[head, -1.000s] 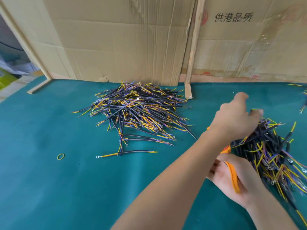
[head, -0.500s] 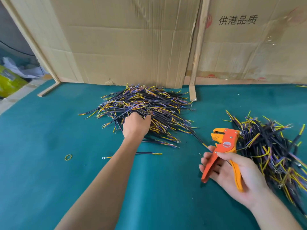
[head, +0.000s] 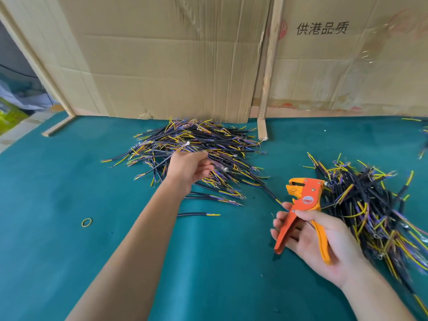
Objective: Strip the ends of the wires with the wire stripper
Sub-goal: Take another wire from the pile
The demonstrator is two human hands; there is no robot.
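Note:
A heap of black-sheathed wires (head: 208, 147) with yellow and purple ends lies at the back middle of the green table. My left hand (head: 188, 169) hovers over its near edge, fingers curled, pinching a blurred wire (head: 218, 165) from the heap. My right hand (head: 324, 246) lies palm up at the front right and grips the orange wire stripper (head: 305, 200) by its spread handles, jaws pointing away from me. A second heap of wires (head: 370, 205) lies just right of the stripper.
A single loose wire (head: 199, 214) lies under my left forearm, and a yellow rubber band (head: 86, 222) sits at the left. Cardboard sheets (head: 173, 66) and a wooden strip (head: 262, 130) wall off the table's back edge.
My left hand left the right heap, crossed to the middle heap, then turned palm-side up with a wire in its fingers. The right hand with the stripper has barely moved.

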